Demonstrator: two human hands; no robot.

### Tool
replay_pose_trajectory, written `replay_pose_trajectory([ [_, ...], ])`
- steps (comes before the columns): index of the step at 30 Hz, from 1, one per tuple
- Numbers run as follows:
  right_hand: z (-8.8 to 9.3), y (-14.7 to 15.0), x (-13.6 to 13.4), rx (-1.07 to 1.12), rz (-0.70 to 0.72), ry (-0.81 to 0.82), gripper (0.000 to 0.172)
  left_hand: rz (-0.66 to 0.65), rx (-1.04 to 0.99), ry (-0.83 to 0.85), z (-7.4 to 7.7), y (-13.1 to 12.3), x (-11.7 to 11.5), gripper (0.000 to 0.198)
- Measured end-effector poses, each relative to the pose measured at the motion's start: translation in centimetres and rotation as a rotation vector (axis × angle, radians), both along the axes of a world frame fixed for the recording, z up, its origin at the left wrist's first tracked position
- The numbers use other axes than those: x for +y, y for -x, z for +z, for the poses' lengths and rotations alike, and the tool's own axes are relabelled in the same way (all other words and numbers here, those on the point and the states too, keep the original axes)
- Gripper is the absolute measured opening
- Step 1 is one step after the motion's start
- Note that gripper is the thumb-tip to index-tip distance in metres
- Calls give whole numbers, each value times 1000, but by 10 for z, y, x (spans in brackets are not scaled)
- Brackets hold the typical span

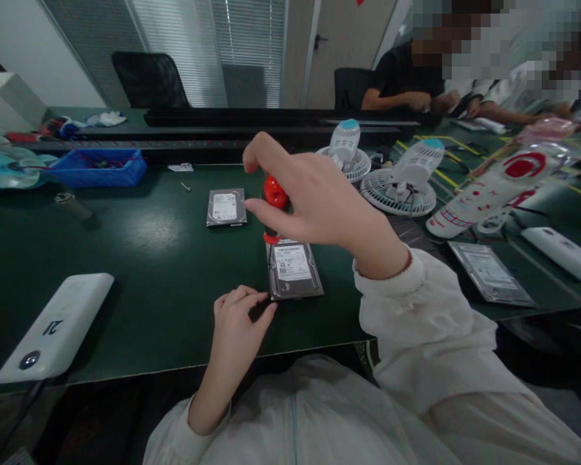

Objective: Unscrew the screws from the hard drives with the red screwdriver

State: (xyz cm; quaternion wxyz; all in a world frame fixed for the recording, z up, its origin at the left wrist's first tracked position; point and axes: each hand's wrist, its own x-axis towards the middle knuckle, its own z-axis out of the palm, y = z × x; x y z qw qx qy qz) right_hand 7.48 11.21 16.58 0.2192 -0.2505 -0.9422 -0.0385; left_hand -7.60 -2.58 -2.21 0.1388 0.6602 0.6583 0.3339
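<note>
A silver hard drive (294,270) lies flat on the dark green table (140,258) in front of me. My left hand (237,323) rests at its near left corner, fingers curled and pinching the edge. My right hand (314,200) hovers above the drive's far end, fingers closed round the red handle of a screwdriver (274,194) that stands upright on the drive. A second hard drive (226,207) lies farther back to the left.
A white power bank (58,329) sits at the near left. A blue tray (99,168) stands at the back left. Two small white fans (401,184) and another drive (491,274) lie to the right. Other people sit at the far right.
</note>
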Motion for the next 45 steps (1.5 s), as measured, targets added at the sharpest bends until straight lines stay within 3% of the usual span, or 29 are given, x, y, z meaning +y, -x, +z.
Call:
replay_pose_trajectory([
  [2, -1, 2, 0, 9, -100, -41, 42, 0, 3, -2, 0, 0, 0, 10],
  [4, -3, 2, 1, 35, -105, -64, 44, 0, -4, -7, 0, 0, -1, 10],
  [8, -5, -2, 6, 101, 78, -24, 26, -4, -11, -9, -1, 0, 0, 10],
  [12, -6, -2, 10, 91, 267, 42, 25, -5, -10, -9, -1, 1, 0, 10],
  [15, -4, 1, 9, 57, 179, 24, 23, -5, -16, -12, -1, 1, 0, 9],
  [18, -1, 3, 4, 27, -6, 7, 37, -6, -18, -14, 0, 1, 0, 10],
  [20, 1, 2, 2, 18, -43, 11, 42, -7, -20, -13, 0, 1, 0, 10],
  [24, 1, -5, 2, 37, 118, 35, 32, -7, -7, -6, 0, 1, 0, 10],
  [27, 0, -8, 5, 26, 236, 68, 36, -7, 0, 0, 0, 2, 0, 10],
  [29, 0, -7, 6, 28, 221, 73, 34, -9, 1, 2, 0, 2, 0, 9],
  [35, -1, -3, 1, 27, -39, 25, 39, -7, -7, -14, -1, 2, -1, 10],
  [42, -1, -6, 3, 91, 205, 117, 26, -2, 6, -15, 0, 2, 0, 11],
  [45, -2, -3, 4, 64, 183, 119, 28, 0, 5, -12, 1, 2, -1, 10],
])
